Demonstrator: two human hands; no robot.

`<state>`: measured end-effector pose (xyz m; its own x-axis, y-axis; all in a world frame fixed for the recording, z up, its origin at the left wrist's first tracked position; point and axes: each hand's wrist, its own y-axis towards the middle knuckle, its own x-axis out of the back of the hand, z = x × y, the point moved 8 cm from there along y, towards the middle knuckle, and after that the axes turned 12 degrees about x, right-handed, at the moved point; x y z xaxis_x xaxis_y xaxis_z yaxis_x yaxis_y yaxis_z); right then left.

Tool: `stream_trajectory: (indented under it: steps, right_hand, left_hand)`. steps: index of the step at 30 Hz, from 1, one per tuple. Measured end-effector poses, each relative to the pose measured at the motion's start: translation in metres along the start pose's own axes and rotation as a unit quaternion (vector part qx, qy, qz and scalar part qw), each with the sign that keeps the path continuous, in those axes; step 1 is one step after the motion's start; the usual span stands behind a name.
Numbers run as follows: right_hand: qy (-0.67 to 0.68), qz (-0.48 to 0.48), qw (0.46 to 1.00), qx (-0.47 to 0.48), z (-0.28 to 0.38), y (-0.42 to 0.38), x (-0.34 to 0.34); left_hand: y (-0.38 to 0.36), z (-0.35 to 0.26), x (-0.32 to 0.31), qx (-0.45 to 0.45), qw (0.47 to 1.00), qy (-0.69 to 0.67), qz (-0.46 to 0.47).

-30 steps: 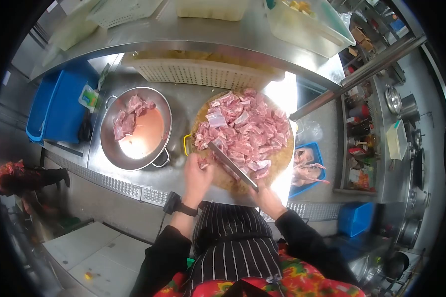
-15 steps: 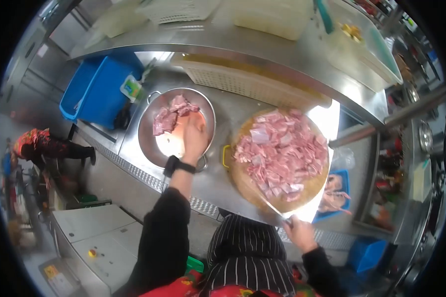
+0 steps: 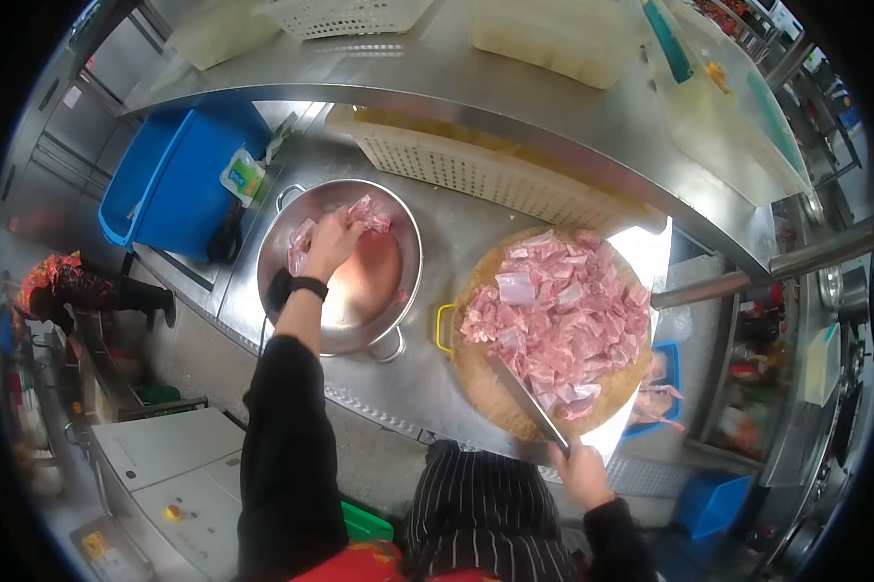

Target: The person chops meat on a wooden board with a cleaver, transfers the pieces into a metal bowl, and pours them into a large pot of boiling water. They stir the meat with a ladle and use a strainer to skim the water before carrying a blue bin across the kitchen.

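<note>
Inside the steel bowl, my left hand is closed on raw meat, its fingertips partly hidden. Some meat shows on both sides of that hand. My right hand grips the handle of a knife, whose blade lies over the near left part of the round board. A heap of chopped meat covers much of the board, to the right of the blade. A yellow handle sticks out at the board's left edge.
A perforated cream crate stands behind, beneath a steel shelf. Left of the bowl is a blue bin. At the right is a blue tray with meat. Another person stands at the far left.
My left hand has moved left and up within the bowl, onto the meat. In my right hand the knife has shifted slightly, and its blade face now shows more. The view has shifted a little.
</note>
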<state>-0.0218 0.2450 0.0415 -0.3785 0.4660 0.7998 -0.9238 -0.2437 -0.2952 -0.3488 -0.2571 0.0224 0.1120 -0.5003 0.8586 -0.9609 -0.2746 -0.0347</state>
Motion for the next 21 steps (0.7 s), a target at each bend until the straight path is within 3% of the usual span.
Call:
stream_trajectory:
  steps: [2,3,4,5,6,8,9,11,12,13,15,16,18,21]
  right_hand:
    - [0.059,-0.007,0.998,-0.007,-0.002,0.000,0.002]
    - [0.057,-0.001,0.998,-0.014,-0.005,0.001,0.000]
    - [0.077,-0.013,0.997,-0.005,-0.001,0.004,-0.002]
    - [0.094,-0.024,0.995,-0.001,0.001,0.000,-0.001]
    - [0.107,-0.024,0.994,-0.014,0.004,-0.003,-0.001]
    - [0.132,-0.028,0.990,-0.047,0.011,-0.005,0.000]
    - [0.127,-0.028,0.990,-0.054,0.016,-0.008,0.000]
    - [0.190,-0.084,0.977,-0.041,0.028,-0.013,0.008]
    - [0.166,-0.071,0.983,-0.043,0.041,-0.011,0.015]
    - [0.164,-0.072,0.983,-0.043,0.045,-0.010,0.013]
    - [0.085,-0.085,0.993,0.015,0.063,-0.004,0.011]
    - [0.086,-0.092,0.992,0.024,0.071,-0.001,0.005]
    - [0.058,-0.081,0.995,0.025,0.074,0.010,-0.019]
    - [0.018,-0.077,0.996,0.036,0.072,0.022,-0.020]
  left_hand:
    - [-0.061,-0.056,0.026,-0.055,0.984,-0.158,0.060]
    - [-0.090,-0.050,-0.001,-0.034,0.941,-0.276,0.192]
    - [-0.132,-0.051,-0.016,0.073,0.895,-0.352,0.265]
    - [-0.173,-0.067,-0.028,0.016,0.877,-0.358,0.320]
    - [-0.216,-0.097,-0.034,0.008,0.803,-0.475,0.360]
    - [-0.285,-0.113,-0.061,0.198,0.734,-0.501,0.414]
    - [-0.301,-0.117,-0.073,0.199,0.728,-0.503,0.420]
    - [-0.340,-0.113,-0.120,0.263,0.660,-0.493,0.503]
    - [-0.339,-0.096,-0.141,0.203,0.757,-0.407,0.470]
    - [-0.346,-0.097,-0.142,0.201,0.756,-0.409,0.470]
    - [-0.349,-0.080,-0.135,0.292,0.777,-0.436,0.347]
    - [-0.357,-0.082,-0.139,0.290,0.777,-0.437,0.347]
    - [-0.365,-0.082,-0.145,0.329,0.723,-0.550,0.259]
    - [-0.369,-0.073,-0.157,0.363,0.719,-0.560,0.198]
